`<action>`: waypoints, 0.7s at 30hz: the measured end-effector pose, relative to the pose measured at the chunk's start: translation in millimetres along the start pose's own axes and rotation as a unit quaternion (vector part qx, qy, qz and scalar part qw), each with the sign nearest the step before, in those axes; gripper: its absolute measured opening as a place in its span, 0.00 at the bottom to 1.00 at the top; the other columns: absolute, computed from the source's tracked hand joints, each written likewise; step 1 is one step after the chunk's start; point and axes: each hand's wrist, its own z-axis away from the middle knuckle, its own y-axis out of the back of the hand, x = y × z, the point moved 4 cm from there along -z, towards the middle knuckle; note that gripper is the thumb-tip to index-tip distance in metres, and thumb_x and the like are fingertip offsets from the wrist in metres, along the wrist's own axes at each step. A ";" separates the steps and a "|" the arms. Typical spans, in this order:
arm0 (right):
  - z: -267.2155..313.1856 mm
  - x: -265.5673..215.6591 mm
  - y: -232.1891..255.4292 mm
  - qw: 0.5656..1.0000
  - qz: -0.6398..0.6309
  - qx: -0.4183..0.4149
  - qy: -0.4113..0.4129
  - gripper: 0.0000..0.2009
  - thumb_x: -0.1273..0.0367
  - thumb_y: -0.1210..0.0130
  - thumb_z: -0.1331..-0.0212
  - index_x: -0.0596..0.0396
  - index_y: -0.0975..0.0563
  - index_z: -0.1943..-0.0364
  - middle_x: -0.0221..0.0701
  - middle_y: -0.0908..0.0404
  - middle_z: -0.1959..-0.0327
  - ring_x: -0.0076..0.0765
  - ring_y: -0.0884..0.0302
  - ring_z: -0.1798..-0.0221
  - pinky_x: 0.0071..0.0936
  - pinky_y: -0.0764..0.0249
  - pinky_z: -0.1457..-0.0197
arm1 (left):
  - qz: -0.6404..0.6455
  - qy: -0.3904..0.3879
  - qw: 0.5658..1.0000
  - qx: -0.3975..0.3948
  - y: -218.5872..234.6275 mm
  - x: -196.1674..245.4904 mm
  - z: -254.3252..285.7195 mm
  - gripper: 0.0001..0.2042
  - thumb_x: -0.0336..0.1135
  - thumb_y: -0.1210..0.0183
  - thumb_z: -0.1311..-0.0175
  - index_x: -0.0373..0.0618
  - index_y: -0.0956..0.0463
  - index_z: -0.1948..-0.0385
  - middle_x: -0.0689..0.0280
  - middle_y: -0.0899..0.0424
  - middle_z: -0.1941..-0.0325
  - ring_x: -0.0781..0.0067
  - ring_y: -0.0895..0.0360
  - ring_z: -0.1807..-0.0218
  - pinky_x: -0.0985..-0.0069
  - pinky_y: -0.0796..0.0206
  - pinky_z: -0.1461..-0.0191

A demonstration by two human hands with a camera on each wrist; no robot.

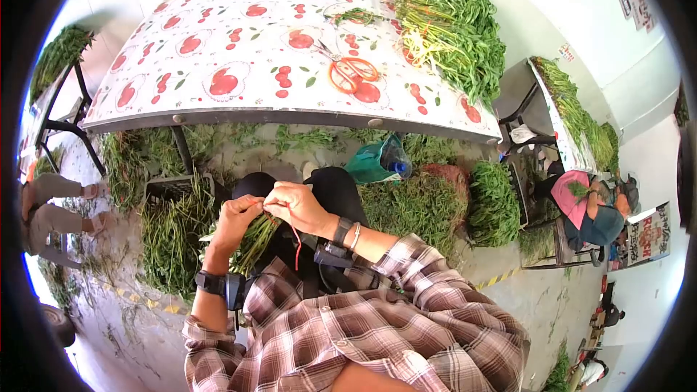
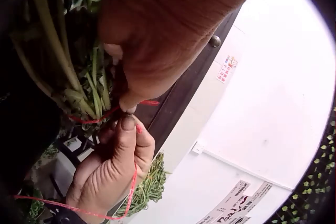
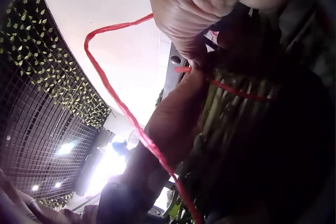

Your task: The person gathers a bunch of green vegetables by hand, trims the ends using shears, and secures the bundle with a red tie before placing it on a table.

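Note:
A bunch of green stems (image 1: 255, 245) stands between the person's knees, with red string (image 2: 89, 121) round it. The left hand (image 1: 234, 219) pinches the string at the bunch's top in the head view. Close against it, the right hand (image 1: 299, 207) pinches the string too, and a loose red length (image 1: 298, 247) hangs down from it. In the left wrist view the thumb and fingertips of both hands meet at the string; a short red end (image 2: 150, 102) sticks out beside them. The right wrist view shows the string (image 3: 239, 92) crossing the stems.
A table with a fruit-print cover (image 1: 247, 43) stands in front, holding orange-handled scissors (image 1: 353, 74) and a heap of greens (image 1: 465, 36). Below are a crate (image 1: 174, 187), more greens (image 1: 406, 210) and a teal bag (image 1: 367, 162). Another person (image 1: 581, 203) sits at the right.

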 end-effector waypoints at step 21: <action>-9.1 2.9 -19.9 0.982 0.188 -0.007 0.012 0.12 0.72 0.38 0.58 0.56 0.31 0.72 0.36 0.29 0.72 0.47 0.30 0.65 0.38 0.33 0.62 | 0.238 0.048 0.966 0.092 5.0 -36.2 2.6 0.07 0.27 0.48 0.38 0.35 0.22 0.70 0.69 0.20 0.69 0.79 0.26 0.66 0.81 0.35 0.59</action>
